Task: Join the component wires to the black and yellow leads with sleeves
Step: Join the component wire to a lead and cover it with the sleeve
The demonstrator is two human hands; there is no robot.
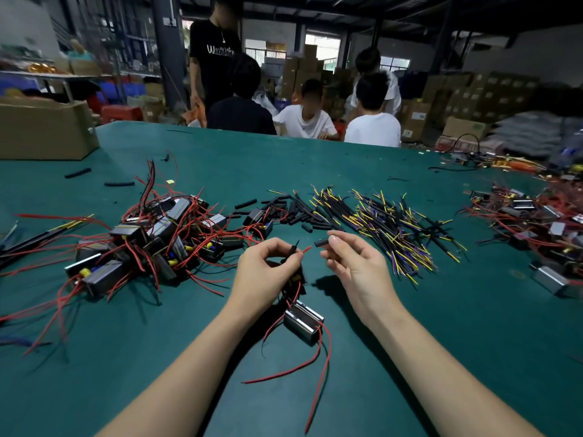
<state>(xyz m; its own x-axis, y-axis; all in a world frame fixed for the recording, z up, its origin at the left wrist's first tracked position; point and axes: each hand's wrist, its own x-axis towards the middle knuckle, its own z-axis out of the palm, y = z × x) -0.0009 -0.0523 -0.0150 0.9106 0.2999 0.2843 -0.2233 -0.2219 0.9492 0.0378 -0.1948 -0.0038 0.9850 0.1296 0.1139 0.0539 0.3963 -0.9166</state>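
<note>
Pinched a red wire tip and a black wire tip in the left hand, near the middle of the frame. Held one short black sleeve in the right hand, gripped between thumb and fingers. Lay just right of the red tip, apart, long way pointing left toward it. Right hand nearer the sleeve, so probably slid on next. Hung one component below the left hand, on the green bench. Saw loose sleeves and black and yellow leads heaped above, too many to count.
</note>
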